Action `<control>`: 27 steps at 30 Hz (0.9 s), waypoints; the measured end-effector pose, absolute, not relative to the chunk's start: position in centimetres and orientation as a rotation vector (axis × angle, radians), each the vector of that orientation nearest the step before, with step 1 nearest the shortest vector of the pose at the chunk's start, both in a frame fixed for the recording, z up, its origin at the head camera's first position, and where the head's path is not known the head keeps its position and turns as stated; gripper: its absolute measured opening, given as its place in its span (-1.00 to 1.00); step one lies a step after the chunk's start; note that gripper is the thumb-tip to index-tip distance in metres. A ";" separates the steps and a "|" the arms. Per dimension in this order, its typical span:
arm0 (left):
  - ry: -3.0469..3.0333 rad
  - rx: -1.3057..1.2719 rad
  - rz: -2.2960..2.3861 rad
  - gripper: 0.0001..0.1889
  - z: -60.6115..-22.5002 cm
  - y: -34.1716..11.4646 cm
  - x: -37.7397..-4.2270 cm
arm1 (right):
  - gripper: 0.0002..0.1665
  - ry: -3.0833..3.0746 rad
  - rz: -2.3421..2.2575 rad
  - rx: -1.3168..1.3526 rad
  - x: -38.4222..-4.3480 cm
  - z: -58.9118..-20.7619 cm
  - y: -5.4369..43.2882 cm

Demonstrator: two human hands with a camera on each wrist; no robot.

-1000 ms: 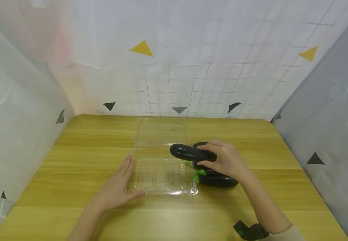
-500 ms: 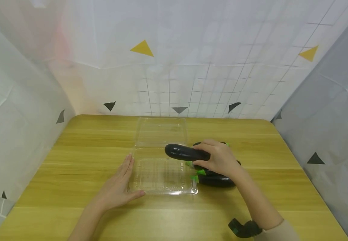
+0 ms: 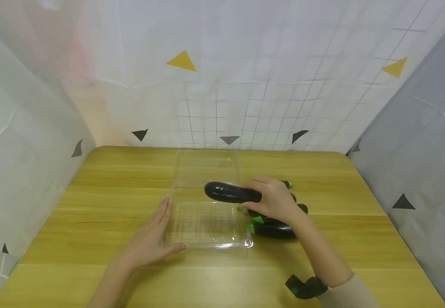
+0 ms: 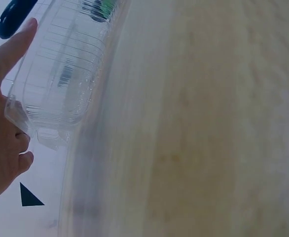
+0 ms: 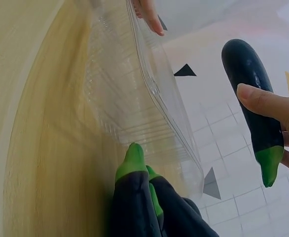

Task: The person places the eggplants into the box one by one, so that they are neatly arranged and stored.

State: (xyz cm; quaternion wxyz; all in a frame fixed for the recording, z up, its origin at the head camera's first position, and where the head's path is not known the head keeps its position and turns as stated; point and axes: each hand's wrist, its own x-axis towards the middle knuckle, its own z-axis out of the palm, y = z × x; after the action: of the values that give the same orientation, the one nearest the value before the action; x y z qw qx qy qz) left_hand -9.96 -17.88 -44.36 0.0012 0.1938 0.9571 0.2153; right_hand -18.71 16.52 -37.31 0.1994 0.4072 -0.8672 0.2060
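A dark purple eggplant (image 3: 228, 192) is gripped by my right hand (image 3: 274, 199), above the right part of a clear plastic clamshell box (image 3: 214, 246). The right wrist view shows its green stem end (image 5: 269, 165) below the thumb, with the blunt end up. My left hand (image 3: 149, 239) lies against the box's left side, fingers straight, the thumb at the front edge. The box's lid (image 3: 207, 171) is folded back on the table. Several more eggplants (image 3: 274, 230) lie to the right of the box, partly hidden by my right hand and forearm; some green stems point toward the box.
The wooden table (image 3: 91, 205) has pale patterned sheets (image 3: 222, 107) behind it and on both sides. A black curved device (image 3: 305, 287) sits at my right wrist.
My right hand has carried the eggplant a little to the left, farther over the box. More of the eggplants on the table now show behind it. My left hand has stayed still.
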 end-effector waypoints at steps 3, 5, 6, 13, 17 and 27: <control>3.012 0.613 0.666 0.25 -44.5 -17.9 -10.0 | -0.48 -2.417 0.579 1.155 -19.0 -37.4 16.1; 3.010 0.611 0.665 0.25 -44.5 -17.9 -10.0 | -0.48 -2.419 0.586 1.159 -19.1 -37.5 15.9; 3.008 0.609 0.665 0.25 -44.5 -17.9 -10.0 | -0.48 -2.421 0.592 1.161 -19.2 -37.5 15.8; 3.001 0.603 0.664 0.25 -44.4 -17.9 -10.1 | -0.47 -2.417 0.622 1.181 -19.5 -37.9 15.2; 2.998 0.603 0.651 0.25 -44.4 -17.9 -10.1 | -0.48 -2.419 0.634 1.187 -19.6 -38.1 14.7; 3.004 0.613 0.641 0.25 -44.4 -17.9 -10.2 | -0.48 -2.437 0.631 1.175 -19.8 -38.7 13.8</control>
State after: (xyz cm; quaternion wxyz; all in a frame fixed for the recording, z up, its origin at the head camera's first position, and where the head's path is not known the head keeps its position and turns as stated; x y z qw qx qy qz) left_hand -10.17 -17.89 -44.44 0.0047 0.1957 0.9591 0.2047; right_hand -19.76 13.84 -38.65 0.1807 0.4159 -0.8628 0.2235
